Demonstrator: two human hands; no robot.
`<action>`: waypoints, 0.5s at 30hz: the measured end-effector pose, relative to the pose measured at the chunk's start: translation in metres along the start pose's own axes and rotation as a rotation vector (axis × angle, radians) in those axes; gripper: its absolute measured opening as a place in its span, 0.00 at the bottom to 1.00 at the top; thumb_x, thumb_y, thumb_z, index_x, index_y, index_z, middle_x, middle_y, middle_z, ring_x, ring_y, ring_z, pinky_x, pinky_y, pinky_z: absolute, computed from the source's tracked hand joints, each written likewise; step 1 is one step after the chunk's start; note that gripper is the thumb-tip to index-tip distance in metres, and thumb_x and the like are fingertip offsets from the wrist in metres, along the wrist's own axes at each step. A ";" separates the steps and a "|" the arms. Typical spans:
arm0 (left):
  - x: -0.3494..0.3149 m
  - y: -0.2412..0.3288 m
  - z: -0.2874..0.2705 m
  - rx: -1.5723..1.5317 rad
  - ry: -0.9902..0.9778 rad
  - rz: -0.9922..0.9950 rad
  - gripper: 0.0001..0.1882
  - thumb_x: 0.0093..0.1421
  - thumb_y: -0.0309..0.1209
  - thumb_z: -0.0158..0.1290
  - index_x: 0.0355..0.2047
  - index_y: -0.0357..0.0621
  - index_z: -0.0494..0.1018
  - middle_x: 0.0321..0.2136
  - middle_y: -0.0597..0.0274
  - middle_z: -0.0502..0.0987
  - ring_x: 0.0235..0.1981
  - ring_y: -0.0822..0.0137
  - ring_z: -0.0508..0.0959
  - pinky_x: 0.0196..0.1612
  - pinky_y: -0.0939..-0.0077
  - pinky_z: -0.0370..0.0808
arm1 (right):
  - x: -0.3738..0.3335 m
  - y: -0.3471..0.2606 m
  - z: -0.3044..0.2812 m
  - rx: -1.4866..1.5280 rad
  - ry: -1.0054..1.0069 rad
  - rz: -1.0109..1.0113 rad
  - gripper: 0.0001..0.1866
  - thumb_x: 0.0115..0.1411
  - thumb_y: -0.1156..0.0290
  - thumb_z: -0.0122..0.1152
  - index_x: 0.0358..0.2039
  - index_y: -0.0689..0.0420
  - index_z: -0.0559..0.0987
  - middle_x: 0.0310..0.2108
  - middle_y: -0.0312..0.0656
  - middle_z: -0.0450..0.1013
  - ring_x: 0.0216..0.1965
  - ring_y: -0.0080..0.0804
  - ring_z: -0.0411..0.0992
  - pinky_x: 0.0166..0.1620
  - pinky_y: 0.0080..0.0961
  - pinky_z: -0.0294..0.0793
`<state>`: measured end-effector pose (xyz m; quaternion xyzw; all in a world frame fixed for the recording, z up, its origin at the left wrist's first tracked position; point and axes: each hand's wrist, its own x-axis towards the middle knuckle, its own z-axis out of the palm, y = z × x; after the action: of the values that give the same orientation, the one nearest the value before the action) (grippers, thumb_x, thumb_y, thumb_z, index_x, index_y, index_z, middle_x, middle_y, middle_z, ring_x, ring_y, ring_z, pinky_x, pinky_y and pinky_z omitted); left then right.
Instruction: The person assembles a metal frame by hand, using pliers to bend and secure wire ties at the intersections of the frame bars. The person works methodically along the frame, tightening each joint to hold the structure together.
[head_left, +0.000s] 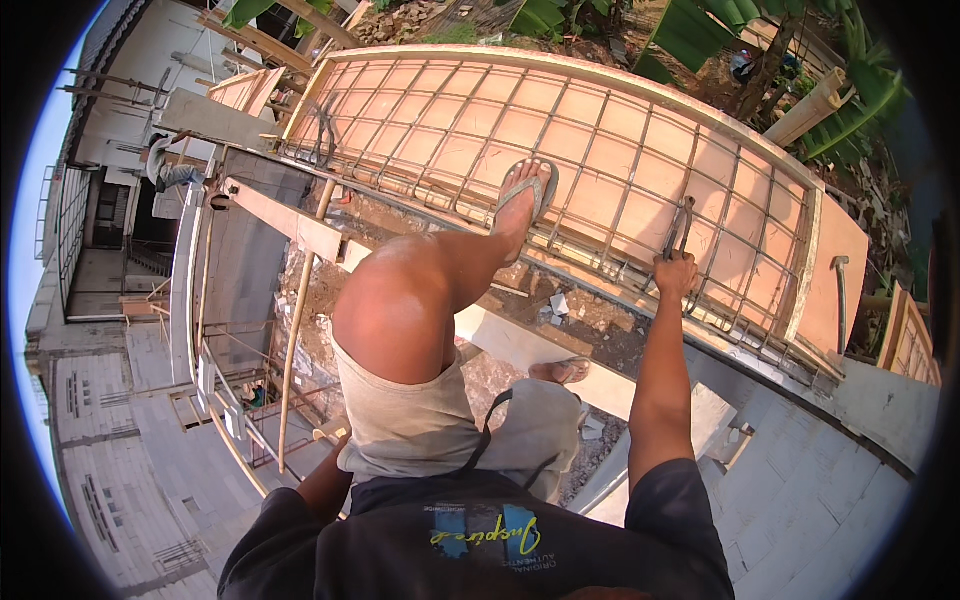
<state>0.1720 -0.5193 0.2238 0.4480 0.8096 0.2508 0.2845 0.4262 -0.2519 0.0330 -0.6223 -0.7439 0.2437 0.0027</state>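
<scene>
My right hand [676,273] is closed round the handles of a pair of metal pincers [686,222], whose head points away from me over a rebar grid [625,185]. The grid lies in a long shallow formwork lined with orange-brown plywood [575,115]. My raised foot [522,195], in a flip-flop, rests on the bars near the formwork's near side. At lower left my left arm [327,484] hangs down beside my shorts. The left hand's fingers are hidden there, close to the end of a round wooden pole [330,428].
A hammer-like metal tool [841,300] lies on plywood at the right. Dark bundled wire [326,132] sits at the grid's left end. My other foot [560,371] stands on a plank above rubble. Bamboo poles [297,340] rise at left; another person [168,165] is farther off.
</scene>
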 end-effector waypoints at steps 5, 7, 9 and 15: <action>-0.119 -0.081 -0.017 -0.076 0.087 -0.330 0.21 0.73 0.38 0.53 0.60 0.37 0.72 0.57 0.48 0.75 0.57 0.57 0.76 0.63 0.63 0.70 | 0.012 0.016 -0.007 -0.073 0.072 0.004 0.25 0.59 0.51 0.68 0.55 0.46 0.89 0.62 0.44 0.75 0.66 0.47 0.69 0.74 0.49 0.59; -0.178 -0.101 -0.047 -0.041 0.152 -0.511 0.20 0.72 0.37 0.55 0.57 0.37 0.74 0.54 0.48 0.77 0.54 0.57 0.78 0.60 0.63 0.72 | 0.003 0.005 0.004 -0.056 0.013 0.009 0.24 0.59 0.52 0.68 0.54 0.45 0.90 0.61 0.44 0.76 0.66 0.47 0.70 0.73 0.48 0.60; -0.202 -0.128 -0.052 -0.077 0.216 -0.615 0.18 0.71 0.37 0.56 0.54 0.37 0.76 0.50 0.48 0.79 0.51 0.56 0.80 0.57 0.63 0.74 | 0.011 0.014 -0.002 -0.050 0.090 0.008 0.21 0.56 0.54 0.69 0.49 0.44 0.92 0.60 0.45 0.78 0.64 0.49 0.73 0.70 0.53 0.64; -0.198 -0.200 -0.116 -0.079 0.411 -0.792 0.14 0.67 0.34 0.61 0.46 0.36 0.83 0.40 0.49 0.86 0.42 0.56 0.87 0.49 0.62 0.81 | 0.017 0.029 0.004 0.275 0.171 -0.087 0.20 0.51 0.64 0.76 0.44 0.57 0.92 0.45 0.51 0.84 0.46 0.50 0.82 0.52 0.46 0.80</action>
<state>0.0626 -0.8031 0.2210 0.0330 0.9482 0.2370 0.2089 0.4483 -0.2346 0.0136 -0.6016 -0.7269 0.2891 0.1616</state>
